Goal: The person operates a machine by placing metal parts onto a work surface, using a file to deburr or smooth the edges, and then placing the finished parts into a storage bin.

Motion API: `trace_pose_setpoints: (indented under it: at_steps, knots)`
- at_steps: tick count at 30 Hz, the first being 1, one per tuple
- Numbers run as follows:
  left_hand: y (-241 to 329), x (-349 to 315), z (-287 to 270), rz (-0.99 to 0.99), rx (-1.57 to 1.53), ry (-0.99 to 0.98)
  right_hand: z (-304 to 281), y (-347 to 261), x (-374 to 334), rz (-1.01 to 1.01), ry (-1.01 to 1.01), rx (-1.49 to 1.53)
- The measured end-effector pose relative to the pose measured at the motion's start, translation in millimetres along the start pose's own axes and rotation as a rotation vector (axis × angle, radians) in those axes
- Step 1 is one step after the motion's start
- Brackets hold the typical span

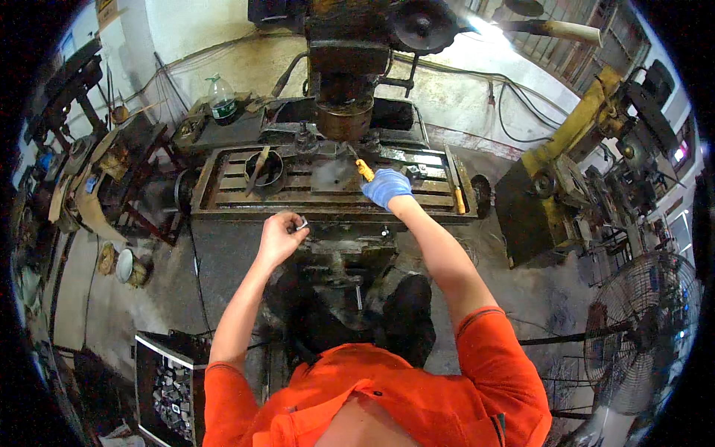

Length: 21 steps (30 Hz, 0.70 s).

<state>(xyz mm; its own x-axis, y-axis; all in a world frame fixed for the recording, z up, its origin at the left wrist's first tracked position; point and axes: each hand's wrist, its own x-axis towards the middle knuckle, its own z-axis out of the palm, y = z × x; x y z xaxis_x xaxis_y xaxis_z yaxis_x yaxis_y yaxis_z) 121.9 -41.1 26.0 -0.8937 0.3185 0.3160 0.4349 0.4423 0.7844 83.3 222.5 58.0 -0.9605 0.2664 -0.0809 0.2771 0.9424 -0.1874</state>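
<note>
Yellow-handled tool [364,170] and small grey piece [302,223] held at a slotted machine table [320,200].
On a clear bottle [221,94], a green label's [224,109] print cannot be read. The table is grimed, the floor [175,279] grey. The tool is gripped over the table by the gloved right hand [386,188]; the piece is pinched by the bare left hand [281,237], near the table's front edge.
</note>
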Motion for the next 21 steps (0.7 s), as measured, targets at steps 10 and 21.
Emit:
trace_pose_setpoints:
  at_steps: [10,21]
  knots:
    - [-23,77,43,0.125,0.136,-0.027,-34,54,-113,-0.365,-0.258,0.171]
    - [-28,136,84,0.182,0.585,-0.001,1,101,-77,-0.372,-0.014,0.773]
